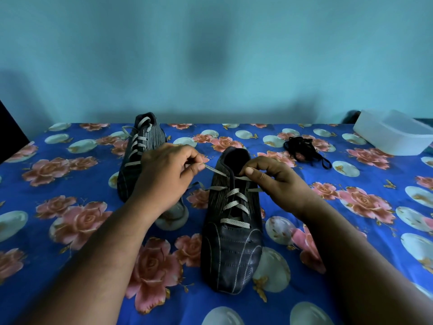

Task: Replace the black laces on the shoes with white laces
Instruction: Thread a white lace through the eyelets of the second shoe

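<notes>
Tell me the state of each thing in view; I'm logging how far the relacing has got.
Near shoe: upright, white lace crossed most of the way up, top not finished.
Far shoe: fully laced in white, untied.
Black laces: off the shoes, in a heap.
Tub: upside down.
Left hand: pinches a white lace end.
Right hand: pinches the lace at the top eyelets.
</notes>
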Demonstrator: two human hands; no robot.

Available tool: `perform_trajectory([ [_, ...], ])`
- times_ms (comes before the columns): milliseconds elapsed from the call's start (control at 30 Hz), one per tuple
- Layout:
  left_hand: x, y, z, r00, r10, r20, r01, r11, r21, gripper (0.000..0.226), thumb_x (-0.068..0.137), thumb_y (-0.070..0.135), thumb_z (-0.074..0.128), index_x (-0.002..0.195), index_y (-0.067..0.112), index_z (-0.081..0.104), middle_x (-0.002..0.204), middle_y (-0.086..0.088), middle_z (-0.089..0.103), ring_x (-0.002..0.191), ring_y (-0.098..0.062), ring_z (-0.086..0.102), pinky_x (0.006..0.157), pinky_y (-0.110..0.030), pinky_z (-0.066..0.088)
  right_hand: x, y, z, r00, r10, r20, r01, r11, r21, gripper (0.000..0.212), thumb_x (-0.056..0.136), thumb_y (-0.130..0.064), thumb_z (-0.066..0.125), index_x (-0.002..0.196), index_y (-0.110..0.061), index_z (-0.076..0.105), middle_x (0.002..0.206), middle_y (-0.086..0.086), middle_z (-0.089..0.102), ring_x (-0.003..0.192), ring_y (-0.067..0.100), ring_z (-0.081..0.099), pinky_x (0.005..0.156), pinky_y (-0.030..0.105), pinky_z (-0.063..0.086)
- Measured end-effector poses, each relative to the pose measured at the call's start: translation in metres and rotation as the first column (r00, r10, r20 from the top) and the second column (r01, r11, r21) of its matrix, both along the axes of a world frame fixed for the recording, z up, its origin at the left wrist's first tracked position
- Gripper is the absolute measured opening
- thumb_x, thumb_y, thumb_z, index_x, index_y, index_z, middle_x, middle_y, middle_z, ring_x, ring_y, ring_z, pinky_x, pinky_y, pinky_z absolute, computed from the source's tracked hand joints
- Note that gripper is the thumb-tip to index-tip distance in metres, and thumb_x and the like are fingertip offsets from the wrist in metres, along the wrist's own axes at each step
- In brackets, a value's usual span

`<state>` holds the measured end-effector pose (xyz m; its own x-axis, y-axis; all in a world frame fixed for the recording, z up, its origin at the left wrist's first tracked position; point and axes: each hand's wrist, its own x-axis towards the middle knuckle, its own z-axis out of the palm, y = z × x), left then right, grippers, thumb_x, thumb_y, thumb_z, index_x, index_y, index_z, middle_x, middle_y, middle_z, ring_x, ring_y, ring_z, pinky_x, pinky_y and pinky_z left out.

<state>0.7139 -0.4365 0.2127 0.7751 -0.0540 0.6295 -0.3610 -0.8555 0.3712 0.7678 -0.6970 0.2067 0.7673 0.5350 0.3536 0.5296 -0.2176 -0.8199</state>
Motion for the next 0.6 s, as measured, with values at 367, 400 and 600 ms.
perform_trajectory([
  [367, -0.006, -0.021, -0.001, 0.986, -0.127, -0.106, 0.116, 0.988, -0.104, 0.049, 0.092, 0.075, 0.041, 0.101, 0.035, 0.067, 0.098, 0.022, 0.065, 0.101, -0.009, 0.06, 0.092, -0.057, 0.047, -0.002, -0.006, 0.004, 0.859, -0.084, 0.506, 0.176, 0.975, -0.137, 0.03, 0.086, -0.051, 0.07, 0.104, -0.027, 0.072, 0.107, -0.015, 0.066, 0.112, 0.014, 0.055, 0.096, 0.033, 0.042],
  [400, -0.006, -0.023, -0.003, 0.985, -0.123, -0.119, 0.112, 0.989, -0.095, 0.046, 0.091, 0.075, 0.042, 0.098, 0.036, 0.066, 0.097, 0.022, 0.066, 0.102, -0.01, 0.061, 0.094, -0.058, 0.045, -0.001, -0.005, 0.003, 0.844, -0.09, 0.529, 0.194, 0.97, -0.145, 0.028, 0.086, -0.05, 0.071, 0.101, -0.027, 0.074, 0.105, -0.014, 0.066, 0.11, 0.018, 0.056, 0.094, 0.038, 0.044],
  [600, -0.002, -0.028, -0.011, 0.971, -0.174, -0.166, 0.13, 0.96, -0.247, 0.039, 0.086, 0.068, 0.05, 0.087, 0.033, 0.066, 0.092, 0.018, 0.067, 0.103, -0.003, 0.06, 0.1, -0.056, 0.042, -0.005, 0.006, -0.001, 0.866, -0.148, 0.477, 0.226, 0.968, -0.111, 0.02, 0.087, -0.047, 0.067, 0.095, -0.03, 0.075, 0.099, -0.017, 0.064, 0.106, 0.017, 0.055, 0.089, 0.04, 0.045],
])
